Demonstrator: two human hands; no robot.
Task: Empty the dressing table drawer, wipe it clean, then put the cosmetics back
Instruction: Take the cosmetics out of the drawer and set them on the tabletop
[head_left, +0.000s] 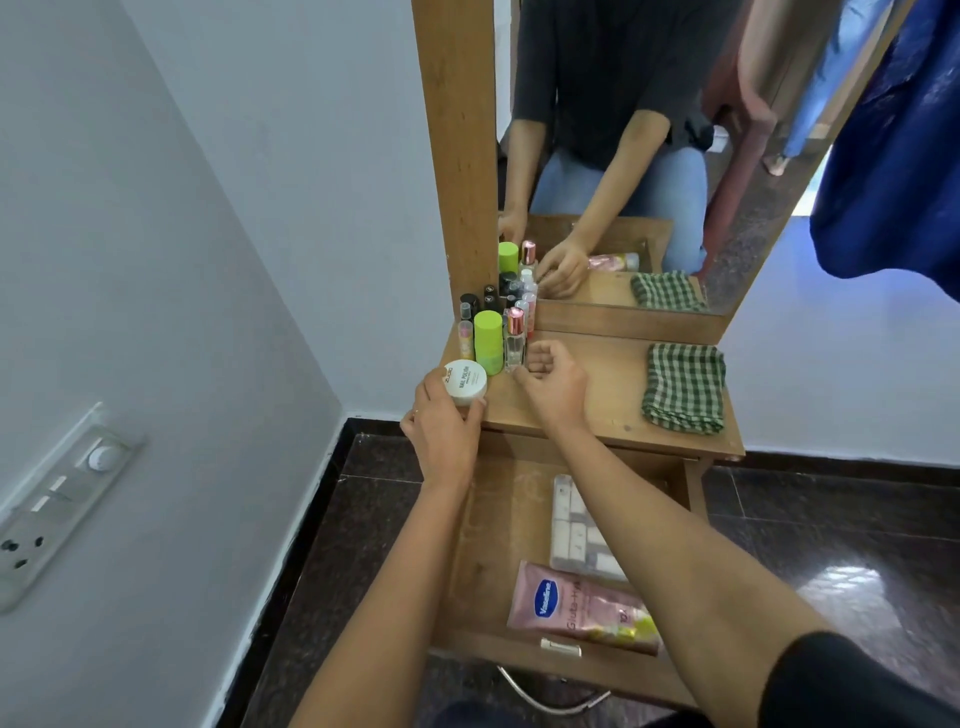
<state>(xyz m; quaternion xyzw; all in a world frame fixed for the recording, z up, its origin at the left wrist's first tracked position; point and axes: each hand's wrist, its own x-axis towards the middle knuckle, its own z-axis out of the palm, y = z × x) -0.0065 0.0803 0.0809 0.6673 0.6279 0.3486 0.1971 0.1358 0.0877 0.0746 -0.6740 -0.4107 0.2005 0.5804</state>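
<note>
My left hand (444, 434) grips a round white jar (465, 382) of nail polish remover at the front left corner of the dressing table top (597, 395). My right hand (550, 379) hovers with curled fingers beside a clear perfume bottle (515, 340) with a pink cap; whether it touches the bottle is unclear. A green-capped bottle (488, 343) and several small bottles (493, 299) stand at the back left. The open drawer (493, 545) below holds a pink Vaseline tube (576, 608) and a clear compartment box (576, 525).
A folded green checked cloth (684, 387) lies on the right of the table top. The mirror (649, 156) rises behind. A wall switch panel (62, 504) is at the left. Blue fabric (898, 145) hangs at the upper right. Dark tiled floor surrounds the table.
</note>
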